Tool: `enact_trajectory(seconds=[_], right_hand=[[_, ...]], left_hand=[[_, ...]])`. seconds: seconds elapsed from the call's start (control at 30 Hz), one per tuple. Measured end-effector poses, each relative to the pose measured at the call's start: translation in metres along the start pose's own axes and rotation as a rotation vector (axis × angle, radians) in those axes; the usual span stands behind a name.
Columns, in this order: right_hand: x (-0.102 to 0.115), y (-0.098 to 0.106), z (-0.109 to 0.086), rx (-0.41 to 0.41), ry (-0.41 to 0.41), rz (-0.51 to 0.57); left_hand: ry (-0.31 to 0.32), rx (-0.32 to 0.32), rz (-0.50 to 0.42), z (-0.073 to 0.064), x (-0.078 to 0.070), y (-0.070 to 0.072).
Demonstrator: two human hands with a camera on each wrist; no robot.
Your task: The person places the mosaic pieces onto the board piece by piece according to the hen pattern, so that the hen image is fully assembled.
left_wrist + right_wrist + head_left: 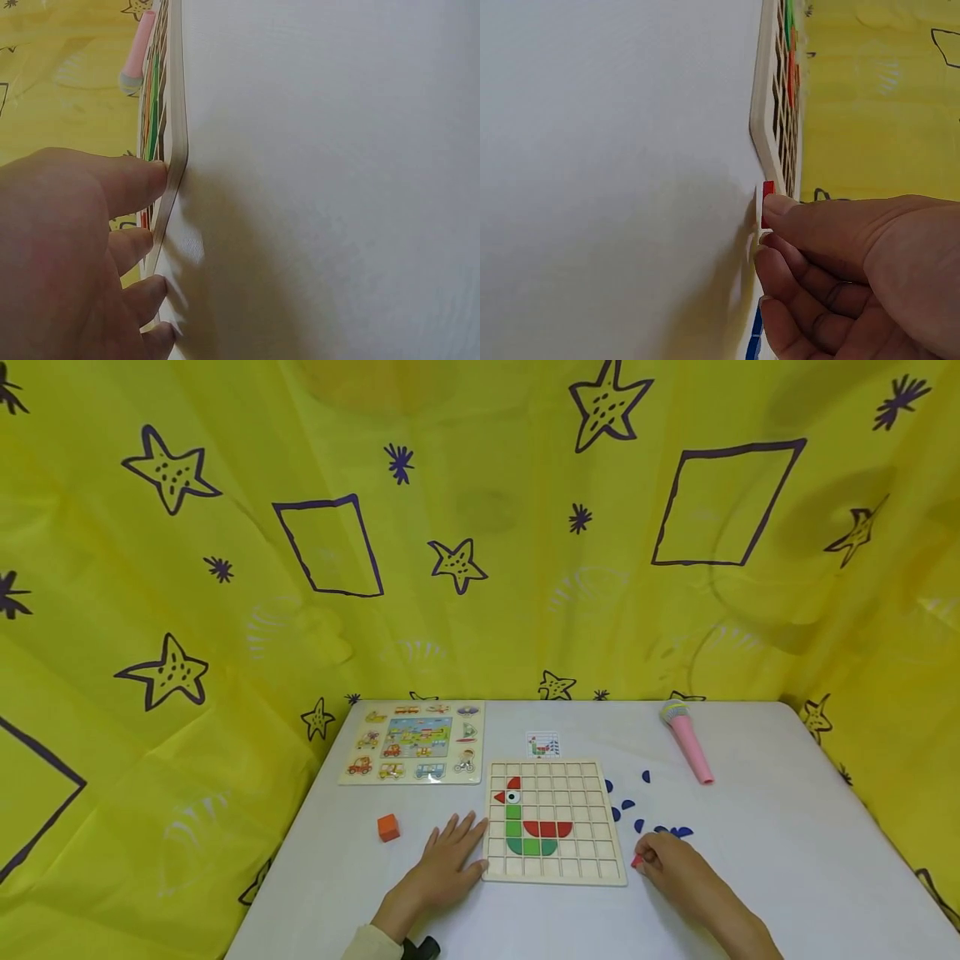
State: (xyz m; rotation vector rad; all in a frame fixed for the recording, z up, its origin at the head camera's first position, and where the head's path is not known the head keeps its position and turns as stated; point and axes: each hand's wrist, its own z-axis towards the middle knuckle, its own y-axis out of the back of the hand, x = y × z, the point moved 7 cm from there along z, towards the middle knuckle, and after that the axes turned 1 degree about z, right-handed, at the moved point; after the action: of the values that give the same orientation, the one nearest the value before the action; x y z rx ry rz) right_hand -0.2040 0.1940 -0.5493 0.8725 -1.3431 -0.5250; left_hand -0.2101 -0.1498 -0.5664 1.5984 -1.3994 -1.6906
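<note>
A wooden grid board (592, 864) lies on the table, with green, red and white pieces set in its squares in the shape of a bird. My left hand (447, 866) lies flat beside the board's left edge, its fingers spread. In the left wrist view the thumb and fingertips touch that edge. Just off the board's lower right corner, my right hand (678, 870) pinches a small red piece (768, 204) between thumb and fingers. Several dark blue half-round pieces (628, 805) are scattered beyond the right hand, some right by its knuckles.
A small pattern card (543, 744) lies behind the board. To the left are a picture puzzle board (347, 768) and an orange cube (387, 827). A pink toy microphone (690, 745) lies at the back right. Yellow cloth (495, 635) hangs around the table.
</note>
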Motion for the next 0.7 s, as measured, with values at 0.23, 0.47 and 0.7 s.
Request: enact_trajectory(seconds=[0.23,0.47,0.7], right_hand=[[0.016,-0.006,0.010,-0.006,-0.040,0.060],[0.057,-0.024,0.021,-0.019,-0.036,0.002],[0.092,-0.056,0.030,0.006,0.043,-0.092]], left_hand=[[0.004,-0.003,0.006,0.000,0.000,0.000],[-0.004,-0.010,0.006,0.000,0.000,0.000],[-0.002,-0.003,0.014,0.002,0.003,-0.002]])
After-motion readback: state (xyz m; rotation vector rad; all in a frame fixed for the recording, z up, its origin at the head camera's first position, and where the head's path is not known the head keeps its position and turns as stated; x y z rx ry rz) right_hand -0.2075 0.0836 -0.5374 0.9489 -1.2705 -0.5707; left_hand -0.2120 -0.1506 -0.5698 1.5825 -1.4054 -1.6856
